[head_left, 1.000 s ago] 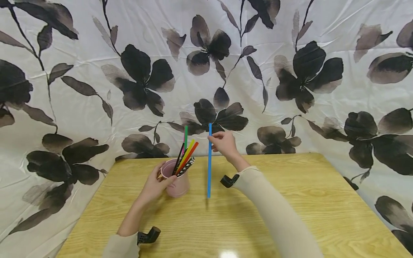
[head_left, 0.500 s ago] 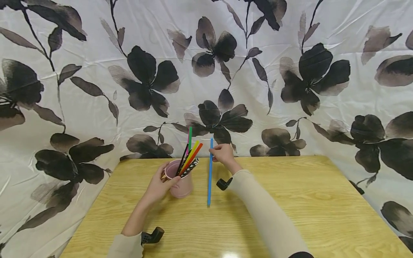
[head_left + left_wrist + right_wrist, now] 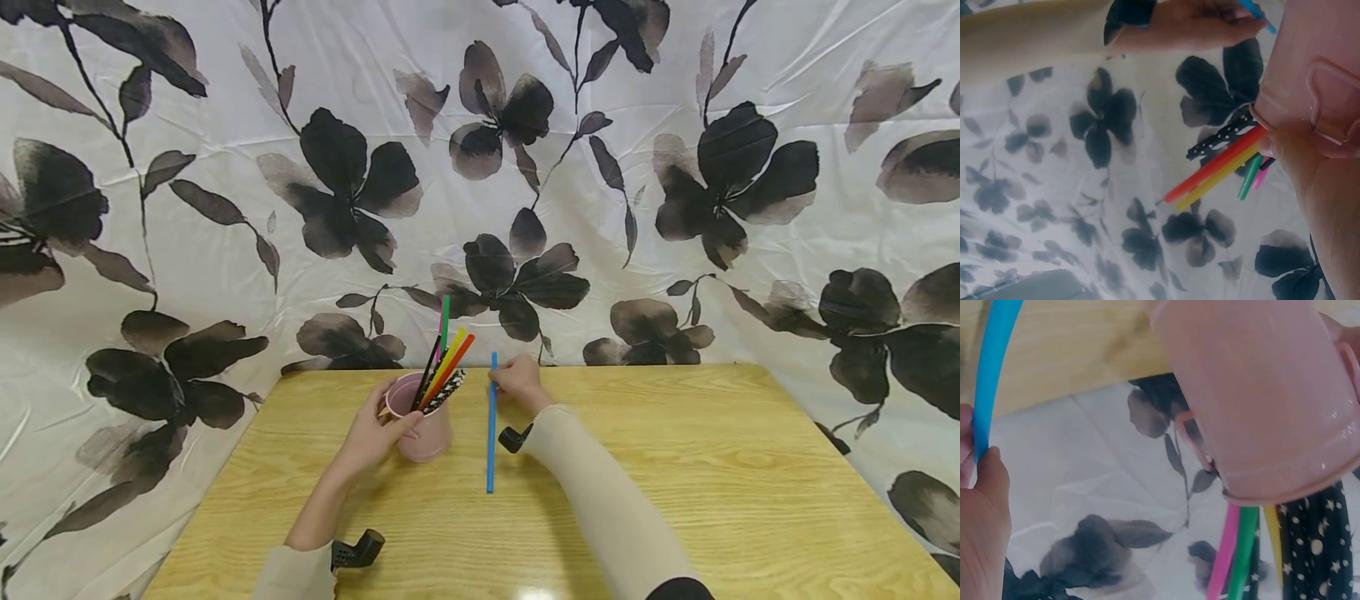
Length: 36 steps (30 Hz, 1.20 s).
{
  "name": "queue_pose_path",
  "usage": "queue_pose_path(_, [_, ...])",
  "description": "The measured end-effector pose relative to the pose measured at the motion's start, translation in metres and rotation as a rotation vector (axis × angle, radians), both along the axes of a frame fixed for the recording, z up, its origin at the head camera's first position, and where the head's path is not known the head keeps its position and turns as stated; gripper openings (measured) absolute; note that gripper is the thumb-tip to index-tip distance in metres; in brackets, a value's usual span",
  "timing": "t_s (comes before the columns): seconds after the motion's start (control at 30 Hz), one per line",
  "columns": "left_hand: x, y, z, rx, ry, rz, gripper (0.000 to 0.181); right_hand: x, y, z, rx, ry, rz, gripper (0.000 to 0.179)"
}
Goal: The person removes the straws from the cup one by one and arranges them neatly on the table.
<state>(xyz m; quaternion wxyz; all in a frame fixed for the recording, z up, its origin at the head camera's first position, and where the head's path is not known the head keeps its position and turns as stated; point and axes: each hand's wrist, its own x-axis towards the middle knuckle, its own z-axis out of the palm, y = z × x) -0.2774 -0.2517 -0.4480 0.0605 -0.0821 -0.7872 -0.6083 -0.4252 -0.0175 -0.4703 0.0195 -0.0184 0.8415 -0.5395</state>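
Here I've got the left hand (image 3: 375,437) gripping the pink cup (image 3: 427,442), left of lower centre, assorted straws (image 3: 453,367) leaning inside; the right hand (image 3: 517,379) pinches the blue straw (image 3: 491,442) near its top, lower centre, beside the cup! I judge this single-straw handling; next move calls for a firm pinch, cup steady

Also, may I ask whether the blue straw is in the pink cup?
No, the blue straw is held beside the pink cup by the right hand.
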Motion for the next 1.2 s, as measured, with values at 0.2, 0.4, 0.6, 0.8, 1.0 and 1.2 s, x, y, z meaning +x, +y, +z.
queue_pose_path(0.2, [0.001, 0.0, 0.001, 0.002, -0.011, 0.001, 0.078, 0.0, 0.0, -0.009, -0.057, -0.053, -0.021, 0.013])
queue_pose_path(0.4, [0.001, -0.001, 0.0, -0.028, -0.007, 0.016, 0.077, -0.001, -0.001, -0.016, -0.107, -0.102, -0.029, 0.011])
queue_pose_path(0.6, [0.003, 0.001, 0.003, -0.034, -0.015, 0.024, 0.079, -0.001, -0.002, -0.018, -0.049, -0.061, -0.044, 0.009])
queue_pose_path(0.8, [0.004, 0.0, 0.002, -0.037, -0.003, 0.022, 0.077, -0.001, -0.002, -0.023, -0.06, -0.037, -0.032, 0.019])
queue_pose_path(1.0, [0.009, 0.003, 0.014, -0.012, 0.001, -0.002, 0.073, -0.005, -0.001, -0.03, -0.101, -0.031, -0.023, 0.026])
queue_pose_path(1.2, [0.014, 0.006, 0.022, -0.001, 0.005, -0.02, 0.073, -0.007, -0.002, -0.031, -0.096, -0.04, -0.024, 0.028])
